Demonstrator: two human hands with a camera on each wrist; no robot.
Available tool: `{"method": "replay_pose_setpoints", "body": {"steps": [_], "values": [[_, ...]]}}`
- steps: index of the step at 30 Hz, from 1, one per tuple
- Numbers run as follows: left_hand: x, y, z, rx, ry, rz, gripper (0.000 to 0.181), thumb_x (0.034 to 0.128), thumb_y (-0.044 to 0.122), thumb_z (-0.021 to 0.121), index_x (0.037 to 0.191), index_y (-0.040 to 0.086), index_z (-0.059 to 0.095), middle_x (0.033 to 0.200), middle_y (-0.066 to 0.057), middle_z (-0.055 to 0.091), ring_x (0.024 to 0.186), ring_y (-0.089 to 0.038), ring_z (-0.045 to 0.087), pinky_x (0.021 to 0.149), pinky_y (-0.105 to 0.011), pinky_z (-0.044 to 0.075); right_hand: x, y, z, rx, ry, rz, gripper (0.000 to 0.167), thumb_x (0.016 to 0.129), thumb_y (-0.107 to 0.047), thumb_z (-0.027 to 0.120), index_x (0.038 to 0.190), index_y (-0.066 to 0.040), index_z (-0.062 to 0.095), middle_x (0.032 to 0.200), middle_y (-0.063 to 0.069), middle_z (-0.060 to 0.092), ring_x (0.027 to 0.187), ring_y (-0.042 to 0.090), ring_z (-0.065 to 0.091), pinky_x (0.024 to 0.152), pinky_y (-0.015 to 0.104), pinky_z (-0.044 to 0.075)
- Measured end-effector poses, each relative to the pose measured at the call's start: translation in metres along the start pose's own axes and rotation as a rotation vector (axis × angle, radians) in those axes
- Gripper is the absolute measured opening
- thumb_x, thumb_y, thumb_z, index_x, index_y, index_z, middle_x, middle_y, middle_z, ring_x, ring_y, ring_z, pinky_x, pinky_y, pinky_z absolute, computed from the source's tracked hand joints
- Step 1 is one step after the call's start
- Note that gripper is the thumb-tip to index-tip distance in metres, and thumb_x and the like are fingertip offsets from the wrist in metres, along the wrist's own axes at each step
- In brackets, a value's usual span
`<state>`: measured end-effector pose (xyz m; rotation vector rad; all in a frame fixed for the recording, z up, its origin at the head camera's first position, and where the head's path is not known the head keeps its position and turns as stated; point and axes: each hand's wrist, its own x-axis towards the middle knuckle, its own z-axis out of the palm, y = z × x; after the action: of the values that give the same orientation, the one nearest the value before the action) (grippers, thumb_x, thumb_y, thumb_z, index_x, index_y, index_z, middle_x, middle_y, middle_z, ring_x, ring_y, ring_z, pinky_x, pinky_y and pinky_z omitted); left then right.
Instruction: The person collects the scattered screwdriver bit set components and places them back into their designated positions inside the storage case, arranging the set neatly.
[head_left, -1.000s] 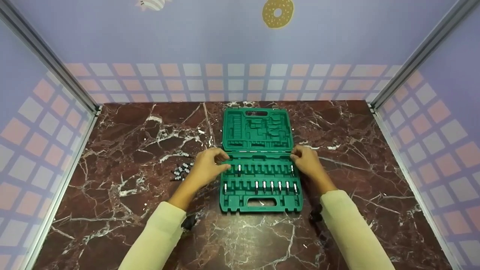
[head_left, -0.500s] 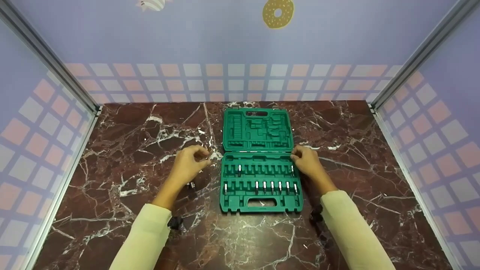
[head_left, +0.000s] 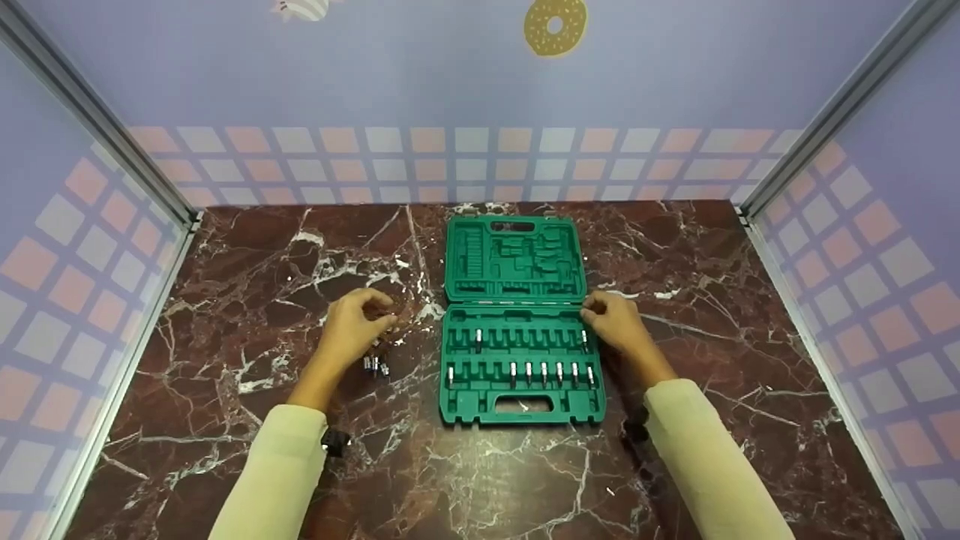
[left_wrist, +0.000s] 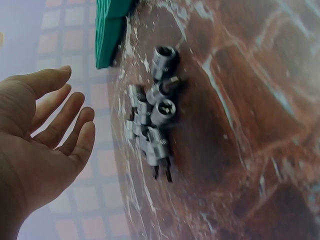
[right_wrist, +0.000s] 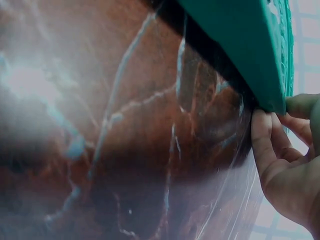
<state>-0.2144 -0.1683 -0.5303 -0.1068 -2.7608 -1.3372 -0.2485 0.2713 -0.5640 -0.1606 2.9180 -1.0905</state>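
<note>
Case, green, 1: we find the case (head_left: 474,409) unfolded near the middle of the table (head_left: 480,487), its 1 lid (head_left: 517,262) laid back on the far side, with 1 handle slot and moulded hollows.

Bits in the case, 9: in the far row we count 2 bits (head_left: 478,341), 1 toward the left and 1 at the right end; in the near row, 7 bits (head_left: 544,373), 1 at the left end and 6 grouped toward the right.

Loose bits, 1 pile: the loose bits (left_wrist: 159,142) lie on the table left of the case, well apart from it (they overlap, so we give no firm count; 3 show clearly beside the hand in the head view).

Hands, 2: the left hand (head_left: 352,326) hovers by the pile, fingers loosely bent and parted from the thumb, holding nothing. The right hand (head_left: 615,322) pinches the case at its right side near the hinge, thumb and fingers closed about the corner.

Sleeves, pale yellow, 2: we list 1 left sleeve (head_left: 274,465) and 1 right sleeve (head_left: 712,457).

Walls, purple, 3: the back wall (head_left: 420,90) bears pink and white squares and 1 doughnut picture (head_left: 555,26).
</note>
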Motion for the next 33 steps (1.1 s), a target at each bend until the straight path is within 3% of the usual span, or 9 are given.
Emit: {"method": "replay_pose_setpoints", "body": {"steps": [4,10,20,33], "values": [[0.004,-0.006,-0.004,0.003,0.019,0.000,0.024,0.0839,0.003,0.081,0.106,-0.003,0.074,0.106,-0.021,0.072,0.100,-0.041,0.070,0.092,-0.051,0.057,0.001,0.001,-0.003,0.022,-0.014,0.002,0.014,0.093,-0.011,0.069,0.100,0.000,0.073,0.114,0.022,0.073,0.087,0.032,0.069,0.077,0.045,0.056],[0.012,-0.018,-0.010,0.049,0.033,0.003,0.024,0.0824,0.002,0.080,0.105,-0.002,0.073,0.107,-0.020,0.071,0.100,-0.041,0.070,0.092,-0.051,0.056,0.004,0.002,-0.004,0.028,-0.027,0.000,0.012,0.091,-0.010,0.070,0.097,-0.001,0.075,0.090,0.015,0.074,0.066,0.012,0.061,0.065,0.030,0.051],[0.024,-0.034,-0.014,0.141,-0.014,0.066,0.028,0.0799,-0.006,0.077,0.107,-0.003,0.073,0.103,-0.022,0.069,0.095,-0.040,0.065,0.089,-0.053,0.053,0.004,0.000,-0.006,0.040,-0.046,-0.003,0.010,0.092,-0.008,0.070,0.097,-0.002,0.076,0.086,0.013,0.074,0.063,0.009,0.061,0.061,0.027,0.051],[0.034,-0.051,-0.009,0.134,-0.106,-0.013,0.030,0.0815,-0.011,0.074,0.110,-0.005,0.072,0.111,-0.024,0.067,0.104,-0.041,0.063,0.098,-0.053,0.050,0.003,0.001,-0.005,0.068,-0.046,0.012,0.010,0.092,-0.009,0.072,0.098,0.000,0.076,0.088,0.014,0.075,0.061,0.007,0.059,0.060,0.026,0.051]]}}
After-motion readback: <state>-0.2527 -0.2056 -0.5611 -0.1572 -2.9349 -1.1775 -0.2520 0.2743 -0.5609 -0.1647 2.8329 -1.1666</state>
